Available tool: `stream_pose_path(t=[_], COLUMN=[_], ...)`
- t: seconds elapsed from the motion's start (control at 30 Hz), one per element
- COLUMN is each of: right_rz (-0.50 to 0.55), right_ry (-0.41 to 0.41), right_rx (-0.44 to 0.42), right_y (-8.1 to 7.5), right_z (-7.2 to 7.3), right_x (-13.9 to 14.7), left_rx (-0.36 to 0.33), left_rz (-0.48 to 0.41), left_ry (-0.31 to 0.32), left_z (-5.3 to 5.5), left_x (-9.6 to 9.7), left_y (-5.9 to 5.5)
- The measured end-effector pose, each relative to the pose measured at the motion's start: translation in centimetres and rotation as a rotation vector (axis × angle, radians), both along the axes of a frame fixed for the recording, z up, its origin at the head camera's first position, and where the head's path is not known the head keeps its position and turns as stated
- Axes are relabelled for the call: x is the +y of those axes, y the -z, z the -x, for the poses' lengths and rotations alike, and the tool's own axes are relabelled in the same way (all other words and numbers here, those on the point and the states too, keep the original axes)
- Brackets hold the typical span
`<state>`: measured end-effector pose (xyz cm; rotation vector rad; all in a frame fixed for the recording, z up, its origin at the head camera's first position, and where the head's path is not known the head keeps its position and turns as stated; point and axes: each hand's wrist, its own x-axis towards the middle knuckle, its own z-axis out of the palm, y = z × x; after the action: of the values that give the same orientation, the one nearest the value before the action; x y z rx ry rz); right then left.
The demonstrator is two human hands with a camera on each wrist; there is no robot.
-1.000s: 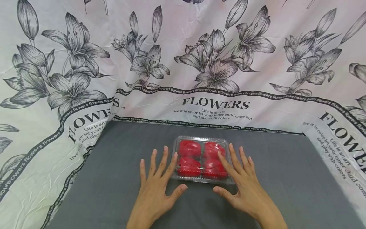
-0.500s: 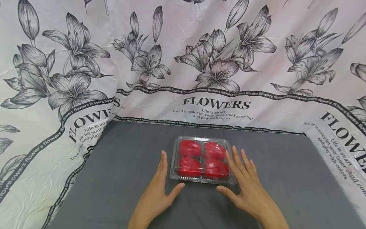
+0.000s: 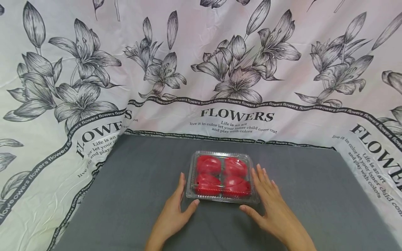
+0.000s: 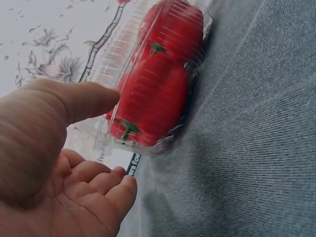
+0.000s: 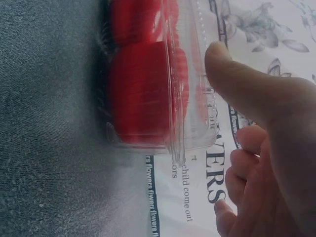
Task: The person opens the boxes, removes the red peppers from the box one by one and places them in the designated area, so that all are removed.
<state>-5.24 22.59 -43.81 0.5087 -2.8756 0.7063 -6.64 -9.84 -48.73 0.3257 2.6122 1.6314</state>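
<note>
A closed clear plastic clamshell box stands on the grey cloth with several red bell peppers inside. Green stems show through its wall in the left wrist view. My left hand is beside the box's near left corner, fingers extended and thumb apart, holding nothing. On the other side, my right hand has its straight fingers along the box's right edge, thumb spread. Whether those fingers touch the plastic I cannot tell. In the right wrist view the right thumb is close to the lid.
Grey cloth covers the tabletop on all sides of the box. White fabric printed with lilies and the word FLOWERS hangs behind it and along the left and right sides.
Both hands have drawn back from above the box to its sides, the left one turning edge-on with its fingers brought together. The box stays in place; the view tilts slightly.
</note>
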Motion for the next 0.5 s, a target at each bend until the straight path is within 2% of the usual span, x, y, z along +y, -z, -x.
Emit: stream_pose_path(t=[0.3, 0.5], right_rz=[0.047, 0.052], right_ry=[0.008, 0.040], right_rx=[-0.060, -0.125], right_y=[0.79, 1.01], right_z=[-0.11, 0.03], right_x=[0.04, -0.11], left_rx=[-0.013, -0.103], left_rz=[-0.108, -0.290], left_ry=[0.006, 0.014], left_z=[0.19, 0.34], left_x=[0.02, 0.35], left_y=[0.61, 0.61])
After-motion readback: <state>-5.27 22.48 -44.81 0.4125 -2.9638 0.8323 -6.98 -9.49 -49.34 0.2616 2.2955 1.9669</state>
